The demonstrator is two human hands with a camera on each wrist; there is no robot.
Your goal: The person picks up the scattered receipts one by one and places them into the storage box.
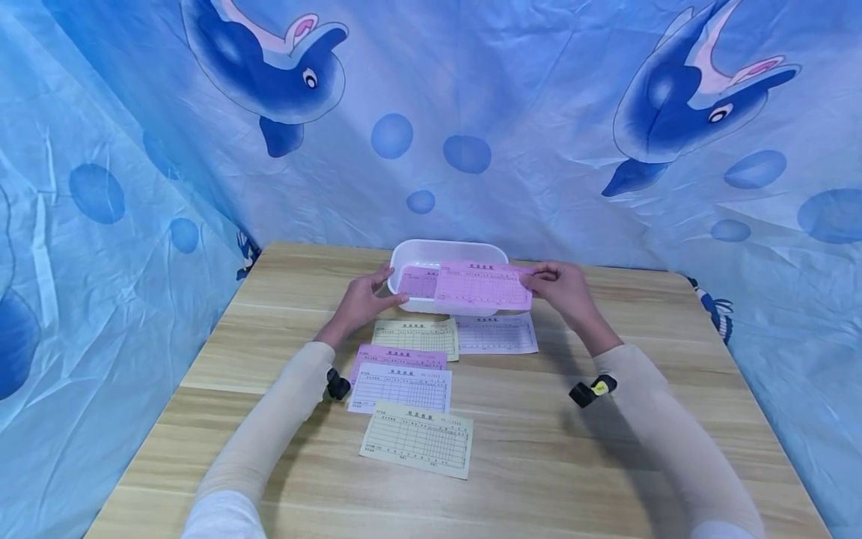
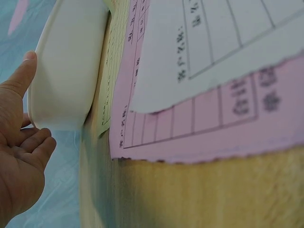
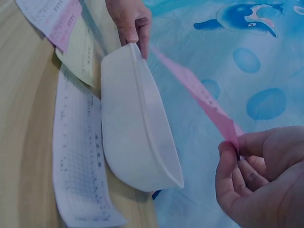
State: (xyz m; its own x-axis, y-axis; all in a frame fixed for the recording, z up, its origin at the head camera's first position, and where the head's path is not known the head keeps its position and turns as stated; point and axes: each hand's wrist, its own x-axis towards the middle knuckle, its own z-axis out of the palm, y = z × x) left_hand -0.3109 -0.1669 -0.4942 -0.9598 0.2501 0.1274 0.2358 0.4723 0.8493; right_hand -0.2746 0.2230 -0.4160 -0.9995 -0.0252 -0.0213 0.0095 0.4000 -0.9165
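My right hand (image 1: 559, 288) pinches one short end of a pink printed form slip (image 1: 483, 286) between thumb and fingers. The slip extends leftward over the white plastic tub (image 1: 450, 249), and in the right wrist view the same pink slip (image 3: 202, 95) appears raised above the rim. At the tub's left end, my left hand (image 1: 366, 299) holds the rim, thumb on the near side and fingers round the end. Another pink slip (image 1: 419, 282) lies inside the tub, partly hidden by the held one.
On the wooden table (image 1: 606, 479) before the tub lie a white slip (image 1: 498, 335), a yellow slip (image 1: 417, 337), a pink slip (image 1: 397, 355), another white slip (image 1: 402, 389) and a nearer yellow slip (image 1: 419, 440), some overlapping. Blue dolphin cloth (image 1: 431, 97) hangs behind.
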